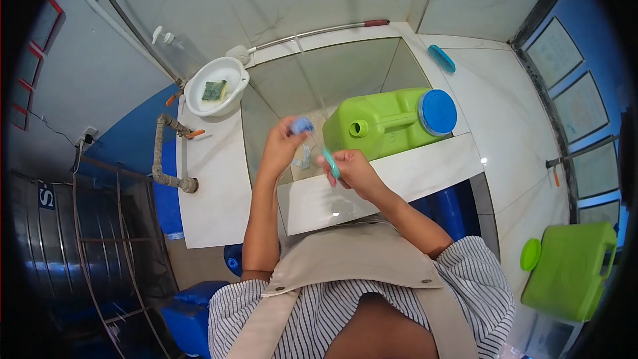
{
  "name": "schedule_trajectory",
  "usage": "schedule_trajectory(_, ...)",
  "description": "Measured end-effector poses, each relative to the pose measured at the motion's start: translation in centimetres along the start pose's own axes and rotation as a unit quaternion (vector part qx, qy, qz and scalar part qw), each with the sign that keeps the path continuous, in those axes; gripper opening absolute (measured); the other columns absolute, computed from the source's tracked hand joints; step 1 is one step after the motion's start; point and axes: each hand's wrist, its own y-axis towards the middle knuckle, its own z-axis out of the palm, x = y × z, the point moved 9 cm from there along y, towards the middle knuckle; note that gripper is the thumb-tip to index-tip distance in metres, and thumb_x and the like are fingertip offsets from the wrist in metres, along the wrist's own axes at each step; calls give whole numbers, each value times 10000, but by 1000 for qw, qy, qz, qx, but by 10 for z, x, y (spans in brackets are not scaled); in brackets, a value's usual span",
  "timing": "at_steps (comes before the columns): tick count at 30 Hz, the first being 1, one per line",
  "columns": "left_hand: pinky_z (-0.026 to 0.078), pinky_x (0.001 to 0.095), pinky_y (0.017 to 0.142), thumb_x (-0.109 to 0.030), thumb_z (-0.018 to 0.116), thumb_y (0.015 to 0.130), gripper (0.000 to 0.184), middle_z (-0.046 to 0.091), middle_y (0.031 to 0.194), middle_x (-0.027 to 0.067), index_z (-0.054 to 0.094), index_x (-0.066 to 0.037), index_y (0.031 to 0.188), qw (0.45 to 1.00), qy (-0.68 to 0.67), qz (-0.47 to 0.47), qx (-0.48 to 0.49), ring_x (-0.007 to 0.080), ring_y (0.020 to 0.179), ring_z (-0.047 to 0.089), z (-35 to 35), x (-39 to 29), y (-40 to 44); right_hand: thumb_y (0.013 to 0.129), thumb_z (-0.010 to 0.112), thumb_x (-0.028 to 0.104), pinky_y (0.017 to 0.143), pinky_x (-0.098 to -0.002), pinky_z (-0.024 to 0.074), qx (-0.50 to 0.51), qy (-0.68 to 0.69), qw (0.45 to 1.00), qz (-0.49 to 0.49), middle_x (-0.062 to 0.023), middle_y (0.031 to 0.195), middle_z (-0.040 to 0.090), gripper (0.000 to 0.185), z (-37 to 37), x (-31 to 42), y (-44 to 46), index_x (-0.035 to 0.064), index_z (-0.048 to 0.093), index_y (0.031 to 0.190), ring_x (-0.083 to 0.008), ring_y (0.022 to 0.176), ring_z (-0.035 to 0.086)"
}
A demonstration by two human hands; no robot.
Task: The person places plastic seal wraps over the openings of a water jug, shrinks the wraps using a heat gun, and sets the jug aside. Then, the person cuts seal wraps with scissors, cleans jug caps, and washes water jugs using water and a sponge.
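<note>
My left hand (pixel 279 145) is closed around a small light-blue piece (pixel 301 125) that looks like a cap, held over the basin. Close beside it, my right hand (pixel 353 171) grips a slim teal tool (pixel 330 163), which may be a small brush; its working end is hard to make out. To the right of both hands, a green jug (pixel 372 119) with a blue lid (pixel 438 112) lies on the basin's near-right edge, its small spout hole uncovered. A thin stream of water (pixel 312 76) falls near my hands into the basin (pixel 332 50).
A white bowl (pixel 193 96) with a sponge (pixel 214 91) sits at the left, near a pump bottle (pixel 183 53). A long-handled brush (pixel 312 34) lies along the back ledge. A teal object (pixel 441 58) and another green jug (pixel 571 269) are at the right. Pipes (pixel 161 153) rise at the left.
</note>
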Motion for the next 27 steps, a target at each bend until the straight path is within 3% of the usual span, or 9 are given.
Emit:
schedule_trajectory(2, 423, 219, 718, -46, 618, 792, 232, 589, 855, 21, 568, 31, 1005, 999, 28, -11, 42, 83, 771, 531, 8, 10, -9, 818, 626, 373, 345, -193, 199, -58, -37, 997, -37, 3, 474, 483, 341, -20, 12, 7, 92, 551, 641, -30, 352, 317)
schedule_trajectory(5, 426, 221, 709, -60, 634, 786, 216, 593, 844, 12, 586, 12, 984, 999, 10, -11, -33, 75, 770, 527, -10, 21, -5, 811, 650, 292, 402, -224, 319, -82, -54, 995, -33, -25, 595, 544, 264, -45, 38, 18, 59, 544, 747, -68, 457, 457)
schedule_trajectory(7, 428, 226, 713, -54, 627, 788, 217, 594, 842, 9, 588, -1, 994, 999, -3, -37, -25, 75, 768, 526, -11, 15, -4, 777, 668, 169, 557, -300, 431, -49, -213, 933, -284, -73, 779, 569, 250, -18, 66, 20, 31, 485, 878, -160, 658, 564)
schedule_trajectory(13, 424, 234, 725, -58, 618, 789, 237, 588, 883, 26, 570, 3, 1013, 999, -41, -17, 3, 85, 800, 520, 1, -6, -15, 687, 617, 3, 753, -409, 421, 11, -418, 827, -377, -147, 892, 526, 308, 32, 103, 4, 21, 436, 935, -358, 899, 508)
schedule_trajectory(19, 410, 221, 723, -62, 614, 789, 207, 563, 868, 8, 564, -12, 983, 999, 45, -16, -24, 82, 781, 498, 0, -20, -20, 670, 611, -20, 728, -418, 428, -33, -425, 771, -472, -154, 880, 537, 292, 39, 110, -11, 19, 448, 909, -362, 867, 516)
schedule_trajectory(23, 412, 242, 724, -89, 636, 772, 187, 547, 833, 2, 573, -8, 928, 993, 115, -20, -10, 86, 787, 490, -12, 9, -5, 681, 588, -36, 652, -372, 450, -92, -327, 851, -399, -125, 794, 544, 239, 20, 108, 13, 17, 470, 883, -284, 739, 558)
schedule_trajectory(25, 416, 270, 694, -139, 681, 738, 209, 546, 808, 27, 587, -13, 877, 994, -9, 106, -4, 122, 774, 492, -7, -20, -9, 699, 566, -38, 581, -311, 448, -126, -80, 936, -320, -86, 724, 543, 200, -14, 90, 51, 13, 494, 879, -174, 625, 541)
schedule_trajectory(26, 416, 270, 694, -139, 681, 738, 209, 546, 808, 27, 587, -13, 877, 994, -8, 106, -3, 122, 774, 492, -7, -14, -7, 699, 566, -38, 581, -311, 448, -127, -79, 935, -321, -86, 724, 543, 200, -16, 85, 57, 13, 494, 879, -174, 625, 541)
schedule_trajectory(27, 418, 284, 688, -149, 695, 725, 211, 551, 811, 46, 592, -23, 859, 976, 127, 168, -51, 142, 775, 499, -11, -22, -7, 714, 556, -46, 580, -271, 429, -103, -36, 946, -306, -42, 737, 531, 181, -13, 86, 60, 13, 487, 871, -103, 651, 507)
